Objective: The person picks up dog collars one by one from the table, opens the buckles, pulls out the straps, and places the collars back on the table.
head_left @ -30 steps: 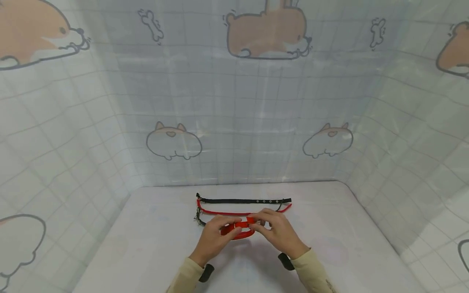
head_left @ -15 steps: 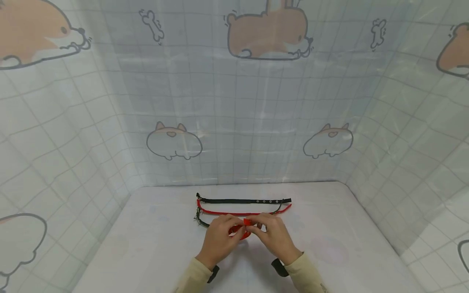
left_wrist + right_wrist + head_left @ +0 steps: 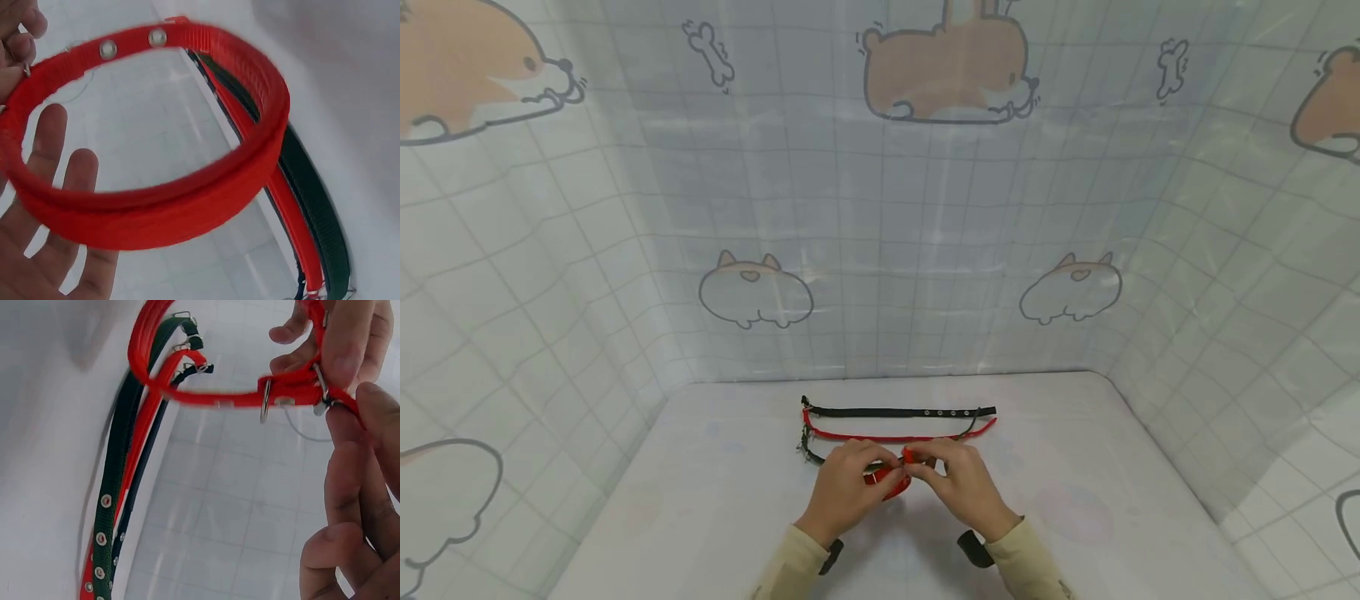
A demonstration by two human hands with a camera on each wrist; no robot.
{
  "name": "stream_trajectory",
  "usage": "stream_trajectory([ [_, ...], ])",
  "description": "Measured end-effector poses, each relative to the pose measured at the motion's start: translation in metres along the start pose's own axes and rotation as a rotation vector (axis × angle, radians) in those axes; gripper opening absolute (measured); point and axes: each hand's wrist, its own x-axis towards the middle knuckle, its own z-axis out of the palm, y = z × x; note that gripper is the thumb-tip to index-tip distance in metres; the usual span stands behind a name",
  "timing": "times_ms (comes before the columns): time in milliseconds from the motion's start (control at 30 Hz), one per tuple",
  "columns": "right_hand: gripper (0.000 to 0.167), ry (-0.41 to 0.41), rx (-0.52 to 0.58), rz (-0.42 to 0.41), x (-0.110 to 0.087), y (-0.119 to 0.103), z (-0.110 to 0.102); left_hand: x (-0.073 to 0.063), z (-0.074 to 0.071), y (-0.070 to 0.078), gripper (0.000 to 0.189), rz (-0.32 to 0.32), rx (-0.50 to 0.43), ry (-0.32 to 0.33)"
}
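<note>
A red collar (image 3: 156, 215) with metal eyelets is looped into a ring and held above the table. My left hand (image 3: 841, 490) pinches it near its metal buckle (image 3: 322, 390), its other fingers spread below in the left wrist view. My right hand (image 3: 961, 482) pinches the strap's free end, just past the buckle, between thumb and fingers. In the right wrist view the fingertips of both hands nearly meet at the buckle. A loose metal ring (image 3: 265, 403) sits on the strap beside it. From the head view, my hands cover much of the collar.
Behind the hands on the white table (image 3: 1052, 450) lie a black collar (image 3: 865, 412), another red collar (image 3: 865, 437) and a dark green collar (image 3: 112, 462), side by side. A printed curtain (image 3: 917, 317) hangs at the back and sides.
My hands have drawn closer together, the right one moving left and slightly down. The red collar's loop has tilted, and less of its free end stands up between my fingers.
</note>
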Motion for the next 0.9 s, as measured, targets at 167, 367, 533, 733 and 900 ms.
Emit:
stream_trajectory([
  [167, 0.017, -0.029, -0.003, 0.003, 0.001, 0.0, 0.001, 0.001, -0.001, 0.003, 0.011, 0.037, 0.074, 0.019],
  [367, 0.016, -0.034, -0.015, -0.013, 0.002, -0.002, 0.003, 0.002, -0.002, 0.011, 0.009, 0.111, 0.234, -0.004],
  [533, 0.02, 0.008, -0.024, 0.032, 0.004, -0.005, 0.001, 0.001, -0.005, 0.018, 0.013, 0.163, 0.287, -0.049],
  [733, 0.021, 0.004, 0.013, 0.021, 0.004, -0.003, 0.002, 0.0, -0.003, 0.017, 0.023, 0.207, 0.286, -0.066],
  [900, 0.03, -0.08, 0.042, 0.084, 0.001, 0.001, 0.001, -0.002, 0.0, 0.006, 0.024, 0.205, 0.242, -0.009],
])
